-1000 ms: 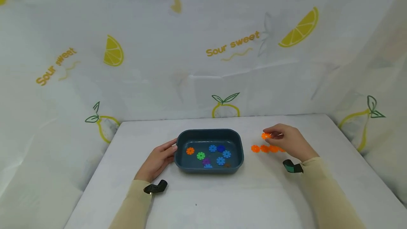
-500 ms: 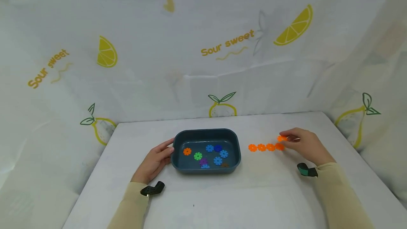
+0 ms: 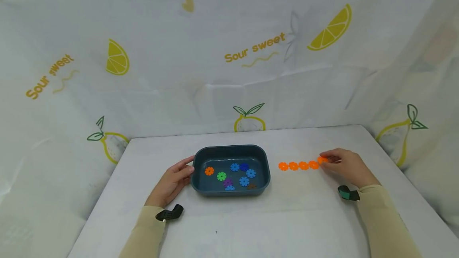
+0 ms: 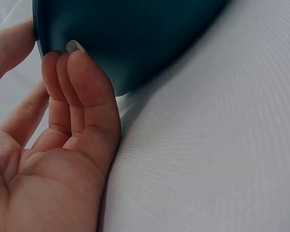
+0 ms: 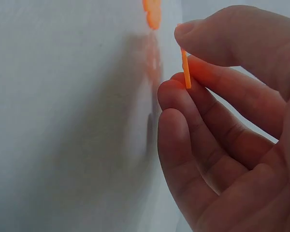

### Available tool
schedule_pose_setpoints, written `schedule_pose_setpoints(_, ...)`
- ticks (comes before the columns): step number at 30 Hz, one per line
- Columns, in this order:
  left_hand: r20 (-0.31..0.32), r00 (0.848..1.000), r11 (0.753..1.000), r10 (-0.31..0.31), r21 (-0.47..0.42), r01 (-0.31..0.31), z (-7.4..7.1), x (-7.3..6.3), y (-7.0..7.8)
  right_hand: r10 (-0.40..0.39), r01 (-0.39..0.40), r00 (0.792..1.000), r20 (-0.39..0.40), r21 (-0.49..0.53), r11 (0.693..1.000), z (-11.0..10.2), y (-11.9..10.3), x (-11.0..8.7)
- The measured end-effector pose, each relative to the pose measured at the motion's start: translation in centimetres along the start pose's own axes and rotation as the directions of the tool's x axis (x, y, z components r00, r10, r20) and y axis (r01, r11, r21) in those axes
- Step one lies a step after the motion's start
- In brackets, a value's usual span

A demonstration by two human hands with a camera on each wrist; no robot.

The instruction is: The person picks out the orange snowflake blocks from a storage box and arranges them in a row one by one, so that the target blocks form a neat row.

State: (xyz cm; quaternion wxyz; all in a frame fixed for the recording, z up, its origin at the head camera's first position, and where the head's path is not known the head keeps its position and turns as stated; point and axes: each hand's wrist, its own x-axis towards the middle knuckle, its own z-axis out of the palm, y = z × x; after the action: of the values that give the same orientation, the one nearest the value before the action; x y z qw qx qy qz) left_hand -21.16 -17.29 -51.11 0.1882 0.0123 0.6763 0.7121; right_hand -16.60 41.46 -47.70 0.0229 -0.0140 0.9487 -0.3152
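Observation:
My right hand point(image 3: 349, 166) pinches an orange notched disc point(image 5: 186, 70) between thumb and fingertips. In the right wrist view the disc shows edge-on, close over the white table. A row of several orange discs point(image 3: 299, 166) lies to its left, and the held disc is at the right end of this row in the head view. My left hand point(image 3: 172, 180) grips the left end of a dark blue-green tray point(image 3: 231, 193), thumb at the rim and curled fingertips point(image 4: 89, 77) against the outer wall.
Inside the tray lie an orange disc point(image 3: 209, 171), a green disc point(image 3: 221, 176), a purple disc point(image 3: 228, 182), a brown piece point(image 3: 252, 186) and several blue discs point(image 3: 244, 181). Behind the white table point(image 3: 258, 226) hangs a lemon-print cloth point(image 3: 172, 106).
My right hand has moved right with the orange disc, then lowered it to the row's right end. The left hand keeps its grip on the tray; the head view shifts slightly.

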Motion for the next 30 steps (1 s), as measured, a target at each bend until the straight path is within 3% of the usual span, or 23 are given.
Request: schedule_pose_setpoints(30,-0.003,1.000,1.000,-0.016,-0.020,0.016,0.21,-0.19,0.41,0.028,-0.028,1.000,0.006,0.019,0.999,0.57,0.04,0.09)
